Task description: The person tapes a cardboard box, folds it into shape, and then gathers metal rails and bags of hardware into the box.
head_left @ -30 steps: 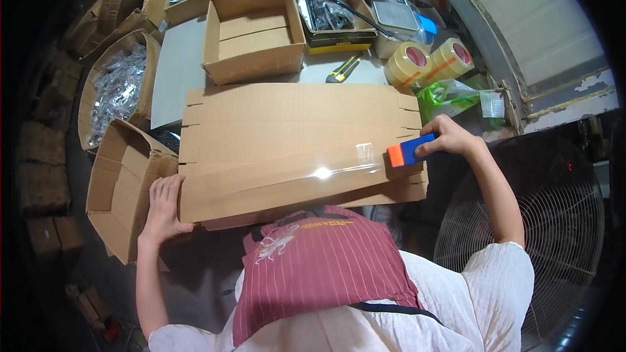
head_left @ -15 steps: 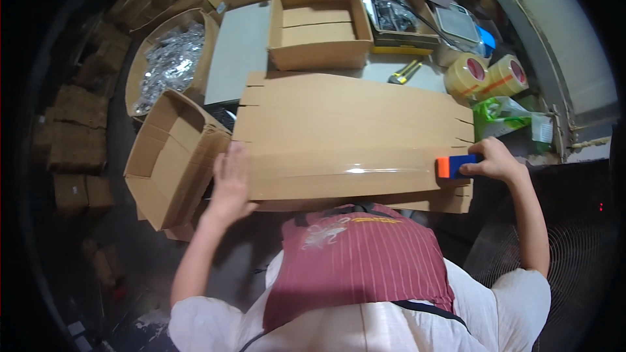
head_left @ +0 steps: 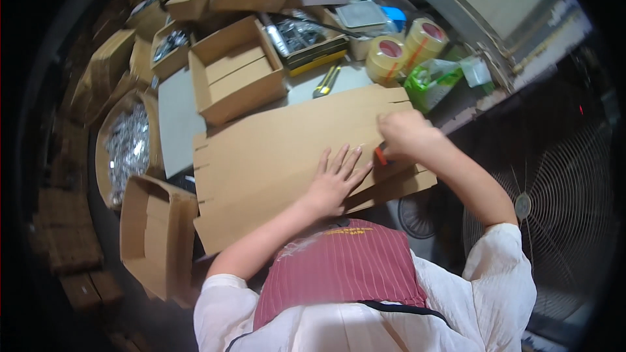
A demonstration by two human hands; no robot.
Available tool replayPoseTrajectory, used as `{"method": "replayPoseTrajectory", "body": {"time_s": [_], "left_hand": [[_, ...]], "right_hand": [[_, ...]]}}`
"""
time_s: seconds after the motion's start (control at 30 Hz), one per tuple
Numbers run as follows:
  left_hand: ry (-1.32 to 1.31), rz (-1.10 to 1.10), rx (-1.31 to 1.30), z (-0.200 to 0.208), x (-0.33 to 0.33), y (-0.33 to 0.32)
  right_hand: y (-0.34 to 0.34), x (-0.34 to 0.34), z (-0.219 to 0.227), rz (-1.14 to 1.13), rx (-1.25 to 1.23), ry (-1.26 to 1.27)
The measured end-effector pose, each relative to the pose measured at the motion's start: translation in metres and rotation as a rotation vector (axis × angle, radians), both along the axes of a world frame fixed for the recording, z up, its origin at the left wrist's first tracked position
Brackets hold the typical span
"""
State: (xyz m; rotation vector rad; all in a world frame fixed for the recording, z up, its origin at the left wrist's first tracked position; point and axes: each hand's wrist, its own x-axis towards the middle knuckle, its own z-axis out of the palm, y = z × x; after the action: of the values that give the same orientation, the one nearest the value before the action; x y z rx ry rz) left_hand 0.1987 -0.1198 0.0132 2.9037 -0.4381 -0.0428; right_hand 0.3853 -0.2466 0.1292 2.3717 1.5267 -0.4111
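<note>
A flat cardboard sheet point(head_left: 274, 150) with slots cut into its short edges lies before me on the table. My left hand point(head_left: 334, 184) rests on it near its front edge, fingers spread and flat. Just to the right, my right hand point(head_left: 407, 133) is closed around a small blue-and-orange tape dispenser point(head_left: 381, 156), held down at the sheet. Most of the dispenser is hidden by the hand, and only its orange end shows well. An open cardboard box point(head_left: 156, 234) stands by the sheet's left end.
Behind the sheet are an open cardboard box point(head_left: 238, 68), a utility knife point(head_left: 327, 81) and a tray of small bagged parts point(head_left: 303, 34). Two tape rolls point(head_left: 386, 60) and a green-and-white plastic bag point(head_left: 432, 83) sit at the right. A fan point(head_left: 521, 205) stands right of me.
The view has turned. My left hand has moved from the sheet's left edge to near the dispenser. My right hand, still gripping the dispenser, has come inward from the right edge.
</note>
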Motion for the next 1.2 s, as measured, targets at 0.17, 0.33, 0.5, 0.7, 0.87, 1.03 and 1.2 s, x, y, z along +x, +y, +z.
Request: {"method": "replayPoseTrajectory", "body": {"time_s": [0.17,0.33,0.5,0.7,0.87,1.03,1.2], "left_hand": [[0.016,-0.119,-0.593,-0.014,0.018,0.028],[0.276,0.426,-1.351,-0.025,0.054,0.107],[0.596,0.141,-1.276,-0.014,0.136,0.053],[0.85,0.168,-1.477,-0.038,0.176,-0.009],[0.807,0.04,-1.614,-0.059,0.187,-0.025],[0.723,0.014,-1.505,-0.068,0.19,-0.013],[0.778,-0.041,-1.334,-0.051,0.192,-0.016]], "right_hand": [[0.023,-0.074,-0.014,0.092,-0.085,-0.314],[0.05,-0.131,-0.047,0.198,0.262,-0.28],[0.051,-0.144,-0.049,0.312,0.47,-0.207],[-0.07,-0.121,-0.047,-0.405,1.263,-0.255],[-0.124,-0.095,-0.165,-1.431,1.789,0.776],[-0.095,-0.08,-0.161,-1.378,1.927,1.106],[-0.083,-0.08,-0.177,-1.297,1.857,0.939]]}}
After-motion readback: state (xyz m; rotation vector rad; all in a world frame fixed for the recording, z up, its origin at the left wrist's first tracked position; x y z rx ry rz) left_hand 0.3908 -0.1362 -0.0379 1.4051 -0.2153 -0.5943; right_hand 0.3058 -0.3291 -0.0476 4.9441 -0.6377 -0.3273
